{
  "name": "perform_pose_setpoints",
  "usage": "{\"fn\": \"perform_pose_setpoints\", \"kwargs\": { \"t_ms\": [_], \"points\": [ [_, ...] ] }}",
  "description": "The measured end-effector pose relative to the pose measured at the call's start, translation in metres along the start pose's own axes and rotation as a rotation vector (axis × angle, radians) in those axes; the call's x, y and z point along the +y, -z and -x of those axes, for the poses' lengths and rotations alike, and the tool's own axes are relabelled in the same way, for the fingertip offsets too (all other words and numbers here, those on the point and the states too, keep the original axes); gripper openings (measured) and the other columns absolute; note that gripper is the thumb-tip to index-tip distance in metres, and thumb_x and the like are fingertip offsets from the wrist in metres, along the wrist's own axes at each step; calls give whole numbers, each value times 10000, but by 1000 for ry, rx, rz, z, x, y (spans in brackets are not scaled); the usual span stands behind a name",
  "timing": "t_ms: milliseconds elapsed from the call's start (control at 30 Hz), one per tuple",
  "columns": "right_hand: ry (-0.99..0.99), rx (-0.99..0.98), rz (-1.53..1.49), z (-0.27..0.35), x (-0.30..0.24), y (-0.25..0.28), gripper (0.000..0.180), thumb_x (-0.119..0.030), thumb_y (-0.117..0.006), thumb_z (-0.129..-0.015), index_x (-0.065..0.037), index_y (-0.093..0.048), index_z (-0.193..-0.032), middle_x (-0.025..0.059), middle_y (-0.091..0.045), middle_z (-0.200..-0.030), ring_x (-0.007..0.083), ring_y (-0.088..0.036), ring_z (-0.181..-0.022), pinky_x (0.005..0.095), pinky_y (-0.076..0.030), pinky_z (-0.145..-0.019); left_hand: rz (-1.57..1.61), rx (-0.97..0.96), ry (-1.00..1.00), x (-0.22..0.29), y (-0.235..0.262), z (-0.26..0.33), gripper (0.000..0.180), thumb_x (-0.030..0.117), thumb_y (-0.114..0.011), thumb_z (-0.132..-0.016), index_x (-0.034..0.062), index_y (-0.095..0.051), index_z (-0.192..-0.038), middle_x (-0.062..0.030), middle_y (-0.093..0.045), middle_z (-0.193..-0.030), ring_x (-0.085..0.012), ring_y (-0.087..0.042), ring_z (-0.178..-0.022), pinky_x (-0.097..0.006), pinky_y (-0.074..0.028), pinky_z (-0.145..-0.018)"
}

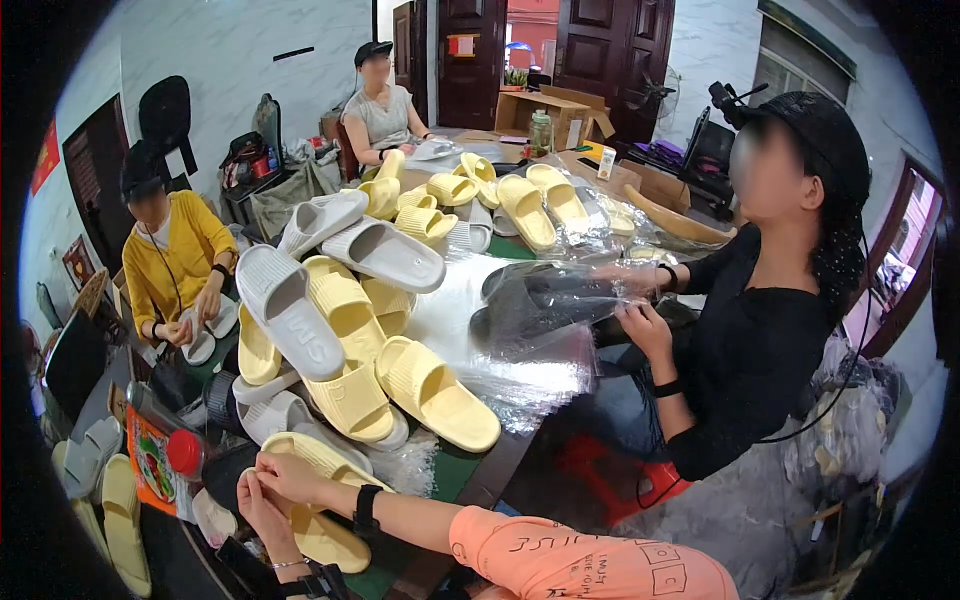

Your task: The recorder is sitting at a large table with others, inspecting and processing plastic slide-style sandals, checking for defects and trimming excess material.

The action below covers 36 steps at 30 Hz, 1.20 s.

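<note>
Your right arm wears a loose salmon-orange sleeve (590, 560) to the elbow, printed with thin dark line drawings and small boxed outlines near its hem, and the forearm below it is bare. A black watch band (366, 511) circles your right wrist behind your right hand (285, 478). Your left hand (258, 515) carries a thin silver bracelet (288, 565), with a wider black strap (320, 580) just behind it on the same forearm

The right forearm, in an orange sleeve with a black wristband, is reaching in from the lower edge toward the left. The right hand (285, 475) and left hand (258, 512) are meeting, fingers curled and pinching together, the left wrist bending upward.
</note>
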State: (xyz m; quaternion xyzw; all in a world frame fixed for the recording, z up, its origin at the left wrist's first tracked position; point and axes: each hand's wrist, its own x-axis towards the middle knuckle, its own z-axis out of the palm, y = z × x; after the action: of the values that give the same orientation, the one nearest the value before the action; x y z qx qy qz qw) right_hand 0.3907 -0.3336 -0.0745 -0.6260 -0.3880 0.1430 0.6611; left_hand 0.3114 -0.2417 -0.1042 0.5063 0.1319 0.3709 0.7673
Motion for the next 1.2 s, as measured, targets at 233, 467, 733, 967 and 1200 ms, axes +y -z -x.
{"fn": "perform_pose_setpoints", "kwargs": {
  "t_ms": [233, 467, 733, 967, 1200],
  "points": [
    [-15, 15, -9, 2, -3, 1, 166, -180, -516, -787, -18, -508, -748, 131, -557, -654, 269, -544, -613, 361, -412, -561, 3, 7, 46, 4, -1, 2, 119, 133, -514, -880, 25, -560, -900, -28, -588, -857, -75, -542, -753, -182, -438, -677],
    [-3, 53, -24, -4, 4, -3, 150, -141, -542, -780, -1, -518, -729, 108, -537, -608, 192, -513, -554, 312, -401, -527, -31, 15, 96, 12, -11, 3, 111, 128, -527, -871, 25, -568, -870, -17, -587, -821, -70, -535, -734, -174, -428, -656],
    [-37, 41, -80, -4, -1, -1, 116, -105, -558, -771, -1, -531, -729, 86, -550, -612, 151, -517, -565, 286, -406, -525, -16, 69, 74, 10, -10, 2, 93, 114, -544, -858, 25, -570, -871, -15, -584, -811, -70, -530, -713, -173, -426, -638],
    [-74, 8, -119, -6, -5, 2, 123, -106, -555, -773, 3, -531, -720, 90, -548, -606, 149, -514, -556, 286, -405, -519, -13, 60, 91, 13, -14, 3, 104, 131, -541, -864, 29, -563, -869, -12, -581, -804, -69, -529, -710, -177, -429, -624],
    [57, 15, 52, 3, -17, -8, 151, -176, -482, -831, -25, -480, -837, 150, -552, -723, 306, -543, -669, 363, -418, -597, 43, 59, 21, 14, -10, 3, 116, 142, -500, -888, 33, -532, -910, -35, -569, -847, -93, -538, -751, -198, -445, -678]
  ]
}}
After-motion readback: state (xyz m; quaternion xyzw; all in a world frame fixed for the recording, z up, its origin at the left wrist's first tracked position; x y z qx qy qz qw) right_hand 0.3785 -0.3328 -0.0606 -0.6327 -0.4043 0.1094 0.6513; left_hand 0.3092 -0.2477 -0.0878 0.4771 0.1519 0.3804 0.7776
